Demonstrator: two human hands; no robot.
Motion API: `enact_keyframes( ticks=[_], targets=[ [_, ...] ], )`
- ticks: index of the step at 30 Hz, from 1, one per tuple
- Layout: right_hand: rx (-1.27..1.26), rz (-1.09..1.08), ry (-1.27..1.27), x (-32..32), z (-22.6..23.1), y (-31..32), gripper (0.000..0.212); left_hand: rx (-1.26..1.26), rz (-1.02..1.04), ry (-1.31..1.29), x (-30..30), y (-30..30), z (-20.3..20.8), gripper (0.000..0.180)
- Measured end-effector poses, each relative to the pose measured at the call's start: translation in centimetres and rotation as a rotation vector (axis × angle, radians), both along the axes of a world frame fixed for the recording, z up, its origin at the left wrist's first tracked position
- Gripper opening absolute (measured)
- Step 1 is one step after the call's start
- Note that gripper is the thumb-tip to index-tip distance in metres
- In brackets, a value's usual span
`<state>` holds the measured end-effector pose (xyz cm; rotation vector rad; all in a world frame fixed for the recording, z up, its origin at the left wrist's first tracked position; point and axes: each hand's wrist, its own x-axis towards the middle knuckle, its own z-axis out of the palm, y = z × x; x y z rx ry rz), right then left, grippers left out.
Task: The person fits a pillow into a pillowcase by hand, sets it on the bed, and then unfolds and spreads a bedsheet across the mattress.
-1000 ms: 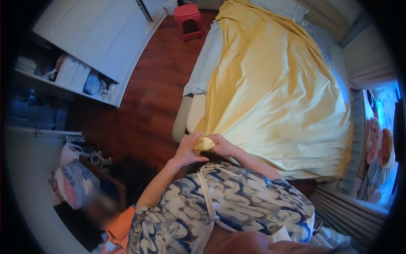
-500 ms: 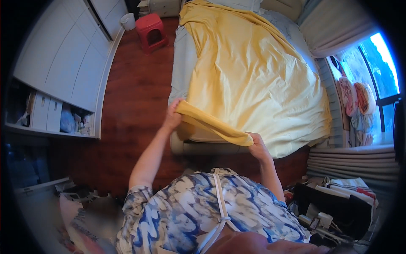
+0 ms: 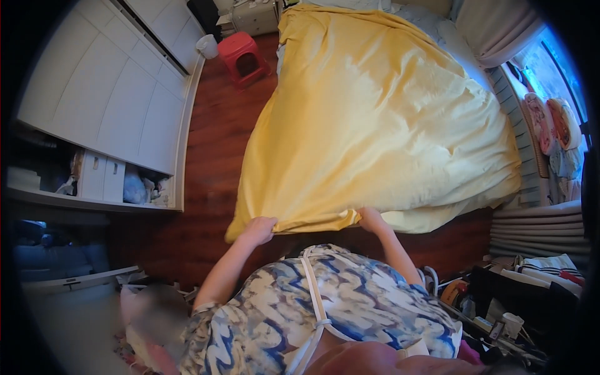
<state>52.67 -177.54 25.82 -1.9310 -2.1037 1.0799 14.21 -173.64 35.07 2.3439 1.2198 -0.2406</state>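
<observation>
A large yellow satin-like sheet (image 3: pixel 362 119) covers most of the bed and hangs over its left side and near end. My left hand (image 3: pixel 259 230) is closed on the sheet's near edge, close to the left corner, and a flap of cloth hangs beside it. Farther right along the same edge, my right hand (image 3: pixel 371 219) also grips the fabric. Between the two hands the edge is pulled into a folded band. Both hands are near my body, at the foot of the bed. The fingertips are partly hidden in the cloth.
Left of the bed runs a reddish wooden floor (image 3: pixel 215 140) beside a white wardrobe (image 3: pixel 94 87). A red stool (image 3: pixel 245 57) and a white bin (image 3: pixel 207 46) stand at the far left. Rolled bedding (image 3: pixel 540 122) lies by the window. Clutter (image 3: pixel 500 319) is piled at the lower right.
Both hands have drawn the sheet's edge toward me and lowered it. The cloth now spreads over the bed's left side and near end, which were bare before.
</observation>
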Motion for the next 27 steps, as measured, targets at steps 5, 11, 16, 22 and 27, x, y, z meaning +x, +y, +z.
enact_keyframes(
  ticks=[5, 11, 16, 22, 27],
  targets=[
    [-0.053, -0.126, -0.129, -2.6, -3.1, 4.2, 0.020, -0.073, 0.057, -0.148, -1.8, 0.8, -7.8, 0.024],
    [-0.319, -0.266, -0.634, -5.3, -7.2, 4.5, 0.023, -0.283, 0.125, -0.286, -11.5, 6.5, -10.3, 0.033],
    [-0.532, -0.300, -0.488, -18.3, -9.0, 5.8, 0.030, -0.297, 0.317, -0.257, -31.0, 10.6, -15.1, 0.033],
    [-0.275, -0.231, -0.193, -33.0, -11.4, 10.4, 0.033, -0.512, 0.438, -0.228, -45.3, 15.4, -17.9, 0.031],
    [-0.174, -0.170, -0.017, -42.6, -5.3, 17.6, 0.029, -0.554, 0.597, -0.302, -51.8, 16.6, -17.1, 0.029]
  ],
)
